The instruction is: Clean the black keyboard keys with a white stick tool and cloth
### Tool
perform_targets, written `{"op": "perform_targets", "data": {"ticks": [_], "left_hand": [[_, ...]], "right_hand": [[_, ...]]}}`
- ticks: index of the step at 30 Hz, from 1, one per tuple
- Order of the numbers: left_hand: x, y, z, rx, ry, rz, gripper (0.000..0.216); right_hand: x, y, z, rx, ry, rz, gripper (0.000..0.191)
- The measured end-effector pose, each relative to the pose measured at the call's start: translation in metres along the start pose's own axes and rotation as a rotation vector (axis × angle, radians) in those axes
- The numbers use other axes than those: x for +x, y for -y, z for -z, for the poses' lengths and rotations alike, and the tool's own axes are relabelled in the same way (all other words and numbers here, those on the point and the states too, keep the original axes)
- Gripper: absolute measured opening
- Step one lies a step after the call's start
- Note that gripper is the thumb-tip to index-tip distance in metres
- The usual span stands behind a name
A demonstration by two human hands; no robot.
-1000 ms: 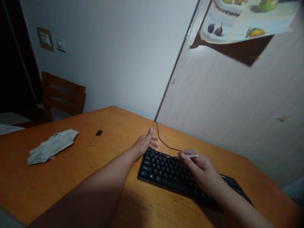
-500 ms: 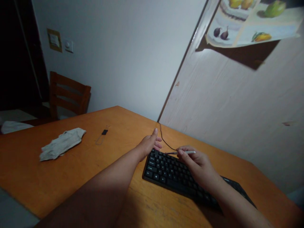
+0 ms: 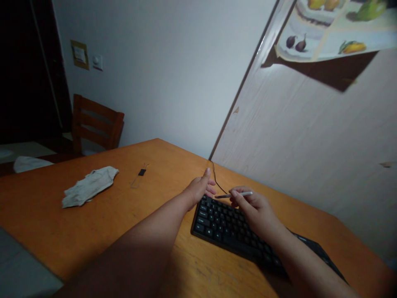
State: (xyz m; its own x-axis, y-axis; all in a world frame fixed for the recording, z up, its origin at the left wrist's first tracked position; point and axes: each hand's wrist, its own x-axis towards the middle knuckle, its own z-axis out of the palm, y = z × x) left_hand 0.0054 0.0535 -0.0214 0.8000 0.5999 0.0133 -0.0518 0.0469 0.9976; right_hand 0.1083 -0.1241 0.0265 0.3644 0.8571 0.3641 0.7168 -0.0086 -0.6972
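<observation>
A black keyboard (image 3: 229, 225) lies at a slant on the wooden table. My left hand (image 3: 200, 188) is at its far left corner, thumb raised and fingers stretched out and apart. Whether those fingers touch the keyboard's back edge, I cannot tell. Between the thumb and fingers of my right hand (image 3: 249, 203) is a slim brush-like stick (image 3: 246, 193), pale at one end and dark at the other. Its dark end points left, over the keyboard's top row of keys. My right hand and forearm hide much of the keyboard's right part.
A thin black cable (image 3: 216, 178) runs from behind the keyboard to the wall. On the left of the table (image 3: 124, 223) lie a pale crumpled glove (image 3: 89, 186) and a black binder clip (image 3: 142, 172). A wooden chair (image 3: 96, 122) stands beyond the table's far left edge.
The whole view has shifted, so everything sits further right in the picture. Relative to the keyboard, my right hand has moved the stick slightly left and up. My left hand keeps its place.
</observation>
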Motion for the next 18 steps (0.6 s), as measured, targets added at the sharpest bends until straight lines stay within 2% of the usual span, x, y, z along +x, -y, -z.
{"op": "perform_targets", "data": {"ticks": [3, 5, 7, 10, 15, 18], "left_hand": [[0.001, 0.001, 0.0, -0.007, 0.002, -0.001, 0.101], [0.002, 0.003, 0.001, -0.011, 0.007, 0.0, 0.1], [0.004, 0.005, 0.002, -0.016, 0.017, -0.004, 0.1], [0.005, 0.006, 0.003, -0.022, 0.02, -0.001, 0.101], [0.004, 0.002, 0.003, -0.054, -0.001, 0.014, 0.103], [0.002, 0.0, 0.002, -0.074, -0.008, 0.014, 0.1]], "right_hand": [[-0.005, 0.01, -0.002, 0.04, 0.11, -0.007, 0.037], [-0.009, 0.02, -0.003, 0.153, 0.206, -0.071, 0.038], [-0.01, 0.027, -0.004, 0.253, 0.246, -0.139, 0.037], [-0.003, 0.024, -0.007, 0.246, 0.215, -0.151, 0.038], [0.012, 0.01, -0.016, 0.028, 0.024, 0.011, 0.039], [0.013, 0.011, -0.019, 0.005, 0.054, 0.058, 0.037]]}}
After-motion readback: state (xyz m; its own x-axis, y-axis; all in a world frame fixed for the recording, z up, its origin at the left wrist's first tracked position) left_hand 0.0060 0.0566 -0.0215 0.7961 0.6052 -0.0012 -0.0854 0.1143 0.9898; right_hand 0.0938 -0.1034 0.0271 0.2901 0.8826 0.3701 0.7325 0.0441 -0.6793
